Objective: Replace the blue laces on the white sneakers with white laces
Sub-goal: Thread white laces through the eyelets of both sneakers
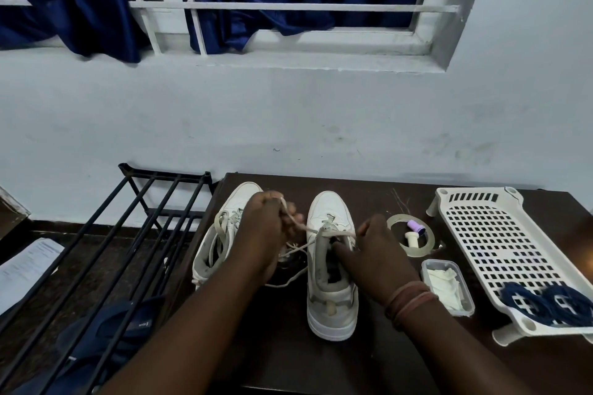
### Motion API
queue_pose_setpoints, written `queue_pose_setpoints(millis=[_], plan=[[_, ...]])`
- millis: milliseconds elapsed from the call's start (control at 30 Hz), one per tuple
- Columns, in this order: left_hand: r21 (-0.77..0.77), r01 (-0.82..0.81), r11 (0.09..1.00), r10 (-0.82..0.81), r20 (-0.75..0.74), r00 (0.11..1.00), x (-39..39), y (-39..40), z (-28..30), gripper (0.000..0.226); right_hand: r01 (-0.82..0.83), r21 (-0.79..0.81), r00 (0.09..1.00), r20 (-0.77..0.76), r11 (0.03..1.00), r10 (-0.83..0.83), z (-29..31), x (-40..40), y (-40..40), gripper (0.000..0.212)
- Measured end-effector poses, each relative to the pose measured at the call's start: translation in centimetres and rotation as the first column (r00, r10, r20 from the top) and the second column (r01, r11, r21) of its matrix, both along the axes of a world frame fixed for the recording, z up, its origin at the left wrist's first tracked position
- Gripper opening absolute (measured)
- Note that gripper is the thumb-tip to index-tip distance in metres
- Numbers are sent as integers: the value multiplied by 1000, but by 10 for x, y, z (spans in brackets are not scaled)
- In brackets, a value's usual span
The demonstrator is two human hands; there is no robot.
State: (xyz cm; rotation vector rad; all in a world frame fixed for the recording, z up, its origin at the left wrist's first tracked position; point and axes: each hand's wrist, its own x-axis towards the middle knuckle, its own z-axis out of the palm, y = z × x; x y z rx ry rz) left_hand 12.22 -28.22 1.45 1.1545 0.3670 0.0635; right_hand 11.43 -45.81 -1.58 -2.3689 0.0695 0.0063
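blue laces [545, 300] are already set aside right of the hands; a white lace [316, 229] is pinched in the left hand [269, 228], while the right hand [373, 253] grips the right sneaker [330, 298], only partly laced.

Head-worn view, forward and down.

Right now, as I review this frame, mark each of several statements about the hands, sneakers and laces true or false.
1. The left hand grips a white lace. True.
2. The blue laces are still threaded in the right sneaker. False: they lie coiled on the white perforated tray.
3. Both sneakers stand on the dark table. True.
4. The right hand rests on the tray. False: it is at the right sneaker's collar.
5. The left sneaker has no lace. False: a white lace is threaded in it.
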Motion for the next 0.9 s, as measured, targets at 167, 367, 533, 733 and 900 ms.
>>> queue_pose_setpoints(millis=[167,367,533,733,900], plan=[[88,296,951,-250,-339,907,-5,14,-5,18,66,-35,989,-129,997,-70,1,0,4,45],[430,613,663,-483,-380,789,-14,26,3,35,47,-51,994,-100,998,-52,8,-3,10,33],[33,294,955,-295,24,955,-6,28,19,36,40,-71,995,-84,997,-46,8,-3,11,30],[-276,221,935,-269,-149,951,-4,28,15,34,29,-49,998,-61,998,-32,5,-4,11,25],[464,539,703,-351,-433,830,-8,30,-6,48,15,-70,999,-27,997,-17,3,-3,12,22]])
